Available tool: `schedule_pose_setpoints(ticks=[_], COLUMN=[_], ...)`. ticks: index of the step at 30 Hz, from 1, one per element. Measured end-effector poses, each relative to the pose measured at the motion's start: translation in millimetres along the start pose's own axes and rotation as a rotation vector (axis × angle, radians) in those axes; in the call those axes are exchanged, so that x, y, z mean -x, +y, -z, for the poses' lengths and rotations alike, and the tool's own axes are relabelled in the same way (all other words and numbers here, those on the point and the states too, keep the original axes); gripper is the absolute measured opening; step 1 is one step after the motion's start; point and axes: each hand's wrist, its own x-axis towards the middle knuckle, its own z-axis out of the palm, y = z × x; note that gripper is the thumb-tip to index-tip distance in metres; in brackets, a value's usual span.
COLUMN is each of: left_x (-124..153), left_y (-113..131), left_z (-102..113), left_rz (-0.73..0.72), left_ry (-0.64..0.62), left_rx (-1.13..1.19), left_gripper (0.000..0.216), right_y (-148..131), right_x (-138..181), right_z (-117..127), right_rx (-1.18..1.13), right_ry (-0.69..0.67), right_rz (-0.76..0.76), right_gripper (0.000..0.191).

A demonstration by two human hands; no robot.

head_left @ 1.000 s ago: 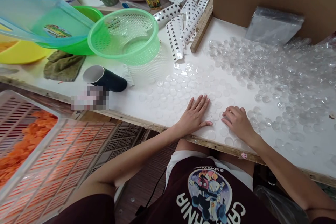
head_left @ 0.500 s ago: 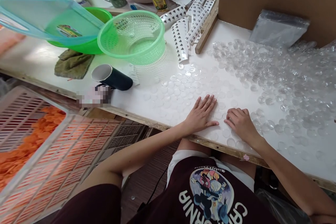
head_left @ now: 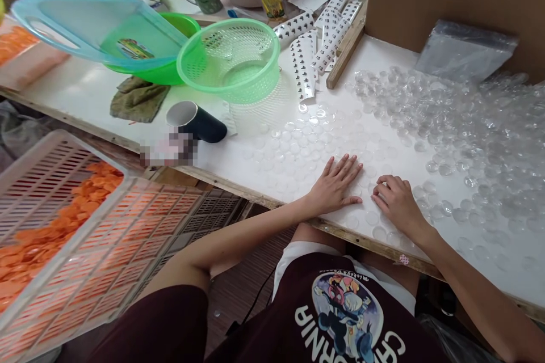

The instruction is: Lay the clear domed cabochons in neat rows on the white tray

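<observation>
a workshop; crate (head_left: 123,172) of orange discs (head_left: 85,198); heaped clear discs (head_left: 460,119).

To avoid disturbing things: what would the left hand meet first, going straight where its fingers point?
The left hand would probably first meet the flat clear discs just ahead; whether it touches some now is unclear.

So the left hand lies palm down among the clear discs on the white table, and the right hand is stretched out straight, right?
Not quite: the head view shows the right hand curled, not stretched out straight. The left hand does lie palm down among the clear discs on the white table.
</observation>
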Motion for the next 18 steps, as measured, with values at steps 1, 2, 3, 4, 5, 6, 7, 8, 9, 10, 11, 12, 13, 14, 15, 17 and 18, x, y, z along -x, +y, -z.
schedule_pose_setpoints(ticks=[1, 2, 3, 4, 5, 6, 7, 8, 9, 10, 11, 12, 13, 14, 15, 17, 18], left_x=[0, 1, 4, 8, 15, 24, 34, 47, 61, 75, 89, 102, 114, 124, 131, 139, 139], left_y=[0, 0, -2, -5, -10, -16, -24, -34, -45, -57, -68, -78, -87, -94, -99, -103, -103], left_z=[3, 7, 13, 20, 28, 36, 45, 53, 61, 67, 72, 75, 76, 77, 76, 73, 72], left_rz=[0.002, 0.009, 0.026, 0.058, 0.109, 0.185, 0.281, 0.385, 0.485, 0.586, 0.679, 0.754, 0.808, 0.843, 0.858, 0.858, 0.851], left_ry=[-0.004, -0.003, 0.004, 0.02, 0.05, 0.089, 0.138, 0.187, 0.215, 0.233, 0.234, 0.218, 0.188, 0.161, 0.144, 0.13, 0.134], left_rx=[0.007, 0.019, 0.039, 0.065, 0.098, 0.134, 0.164, 0.182, 0.189, 0.18, 0.151, 0.113, 0.079, 0.055, 0.037, 0.016, 0.011], left_gripper=[0.092, 0.093, 0.094, 0.092, 0.088, 0.081, 0.071, 0.061, 0.053, 0.047, 0.041, 0.036, 0.033, 0.03, 0.029, 0.028, 0.028], right_y=[0, 0, 0, -1, -1, -2, -2, -2, -1, 0, 1, 2, 3, 5, 6, 9, 10], right_x=[0, 1, 1, 2, 2, 3, 3, 3, 3, 3, 2, 2, 1, 0, 0, -2, -2], right_z=[1, 4, 6, 10, 14, 17, 21, 24, 27, 29, 31, 32, 33, 33, 33, 32, 32], right_rx=[-0.035, -0.086, -0.154, -0.234, -0.318, -0.397, -0.463, -0.511, -0.547, -0.576, -0.602, -0.623, -0.638, -0.647, -0.648, -0.634, -0.621], right_ry=[-0.002, -0.009, -0.026, -0.054, -0.092, -0.137, -0.182, -0.221, -0.252, -0.274, -0.292, -0.303, -0.308, -0.305, -0.293, -0.254, -0.231], right_rz=[-0.018, -0.042, -0.072, -0.105, -0.144, -0.188, -0.237, -0.288, -0.335, -0.377, -0.409, -0.433, -0.45, -0.463, -0.473, -0.492, -0.502], right_gripper=[0.013, 0.013, 0.012, 0.012, 0.012, 0.014, 0.016, 0.018, 0.02, 0.021, 0.022, 0.023, 0.024, 0.025, 0.026, 0.025, 0.025])
